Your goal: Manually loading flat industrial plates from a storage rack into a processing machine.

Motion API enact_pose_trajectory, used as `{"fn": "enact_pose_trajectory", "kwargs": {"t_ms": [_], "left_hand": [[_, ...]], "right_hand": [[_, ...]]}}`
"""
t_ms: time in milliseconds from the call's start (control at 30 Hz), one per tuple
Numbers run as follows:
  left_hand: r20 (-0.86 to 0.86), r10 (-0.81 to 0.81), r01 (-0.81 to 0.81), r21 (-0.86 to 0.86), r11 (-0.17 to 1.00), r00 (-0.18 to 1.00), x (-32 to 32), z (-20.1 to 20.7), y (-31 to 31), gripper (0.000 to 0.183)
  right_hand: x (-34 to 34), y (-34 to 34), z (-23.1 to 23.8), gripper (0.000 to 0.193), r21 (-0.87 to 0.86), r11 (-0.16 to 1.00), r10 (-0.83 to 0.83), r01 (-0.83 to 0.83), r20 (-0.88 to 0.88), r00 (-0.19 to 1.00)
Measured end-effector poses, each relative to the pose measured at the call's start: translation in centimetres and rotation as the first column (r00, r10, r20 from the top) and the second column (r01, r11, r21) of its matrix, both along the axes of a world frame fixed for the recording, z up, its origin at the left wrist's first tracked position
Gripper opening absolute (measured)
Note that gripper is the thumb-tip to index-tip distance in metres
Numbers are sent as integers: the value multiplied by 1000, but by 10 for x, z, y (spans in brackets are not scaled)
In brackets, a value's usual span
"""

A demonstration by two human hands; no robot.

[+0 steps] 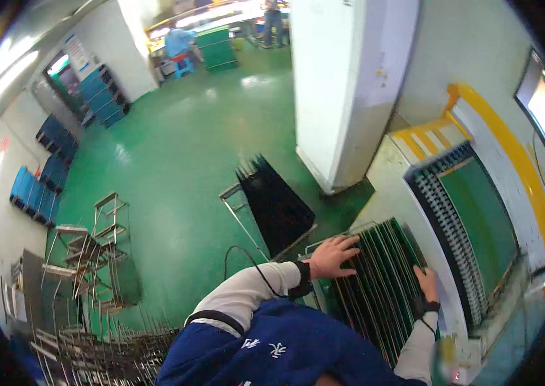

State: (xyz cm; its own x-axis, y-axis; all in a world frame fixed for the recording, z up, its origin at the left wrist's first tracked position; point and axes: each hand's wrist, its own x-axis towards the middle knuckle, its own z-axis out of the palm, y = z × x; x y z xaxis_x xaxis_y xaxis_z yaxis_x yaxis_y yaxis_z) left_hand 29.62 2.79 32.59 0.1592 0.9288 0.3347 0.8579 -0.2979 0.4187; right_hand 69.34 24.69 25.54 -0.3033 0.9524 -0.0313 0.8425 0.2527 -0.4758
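Observation:
My left hand [331, 255] lies flat with fingers spread on the near end of a rack of upright green boards [381, 283]. My right hand [426, 283] rests on the far side of the same boards, fingers pointing up toward a machine's roller conveyor [446, 238]. A large green panel [483, 222] lies on that conveyor. Whether my right hand grips a board is not visible. A dark wrist strap sits on each wrist.
A second rack of dark slotted dividers [275, 202] stands on the green floor to the left. Empty metal racks [92, 257] crowd the lower left. A white pillar [343, 90] rises ahead. Blue bins [34, 193] line the left wall. People stand far off.

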Motion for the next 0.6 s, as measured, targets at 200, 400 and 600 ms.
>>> {"fn": "enact_pose_trajectory", "kwargs": {"t_ms": [200, 400, 600], "left_hand": [[28, 34, -34, 22, 999, 999, -1, -8, -4, 64], [16, 39, -39, 29, 999, 999, -2, -8, -4, 64], [45, 43, -44, 13, 999, 998, -6, -12, -10, 63]], "right_hand": [[-9, 6, -3, 41, 27, 998, 50, -55, 140, 989], [-11, 1, -7, 39, 116, 993, -25, 3, 193, 981], [-33, -7, 16, 52, -10, 998, -47, 54, 362, 931]]}}
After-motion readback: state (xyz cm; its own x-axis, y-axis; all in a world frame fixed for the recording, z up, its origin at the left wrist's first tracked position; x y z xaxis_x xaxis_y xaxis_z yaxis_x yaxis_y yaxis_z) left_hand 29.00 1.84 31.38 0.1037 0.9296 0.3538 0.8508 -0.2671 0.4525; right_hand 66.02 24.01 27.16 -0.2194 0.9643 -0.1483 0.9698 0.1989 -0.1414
